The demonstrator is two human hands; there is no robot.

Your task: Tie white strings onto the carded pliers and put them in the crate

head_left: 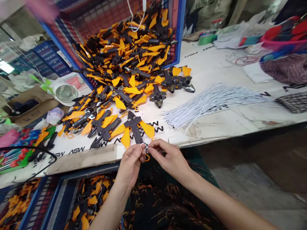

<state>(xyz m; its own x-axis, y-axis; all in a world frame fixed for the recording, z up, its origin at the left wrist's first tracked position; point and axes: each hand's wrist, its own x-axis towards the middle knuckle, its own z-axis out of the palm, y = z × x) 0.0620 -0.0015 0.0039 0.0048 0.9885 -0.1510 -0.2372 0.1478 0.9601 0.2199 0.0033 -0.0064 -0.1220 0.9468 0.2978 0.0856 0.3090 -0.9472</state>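
At the table's front edge lies a black toy with orange wings [135, 127], its pointed nose facing away from me. My left hand [131, 159] is closed in a pinch on a thin white cord [142, 144] at the toy's tail end. Across from it, my right hand [169, 157] pinches the same cord, fingertips almost touching the left ones. An orange loop [147, 157] hangs just below the fingertips. How the cord runs between the fingers is too small to tell. To the right lies a spread bundle of white cords [206, 103].
A tipped blue crate [178, 35] spills many similar black and orange toys [124, 51] onto the table [225, 72]. More toys fill a crate [57, 195] below the table. A small fan [67, 92] stands left; a pink basin [271, 44] sits at the far right.
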